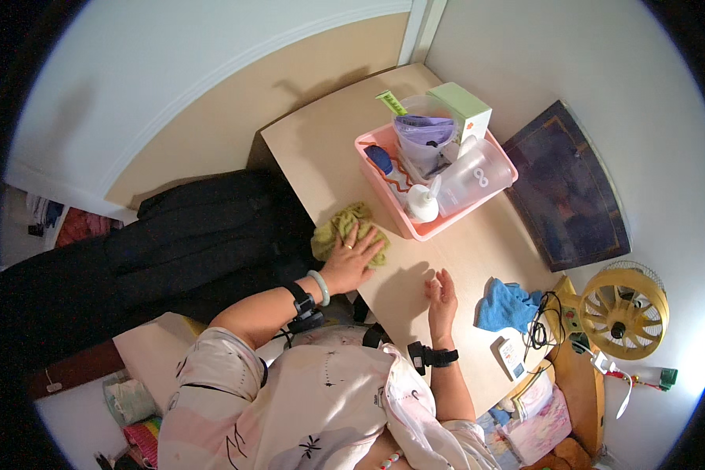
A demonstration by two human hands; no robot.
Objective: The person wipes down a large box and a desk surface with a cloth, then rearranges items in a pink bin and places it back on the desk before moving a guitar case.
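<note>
My left hand (349,262) lies flat with spread fingers on a crumpled yellow-green cloth (335,229). The cloth rests at the left edge of a light wood-look tabletop (317,155). To its right, my right hand (442,302) is over the table with loosely bent fingers and nothing in it. A pink plastic basket (399,220) stands beyond both hands. It holds a translucent cup (476,176), a white pump-top bottle (423,205), a clear tub (426,138) with purple packets, and a blue item (378,158). A blue cloth (505,305) lies right of my right hand.
A green and white box (464,108) stands behind the basket. Against the right wall are a dark panel (564,188) and a yellow fan (623,311). A white remote control (511,358) and black cable (543,323) lie nearby. Black fabric (211,235) extends along the left.
</note>
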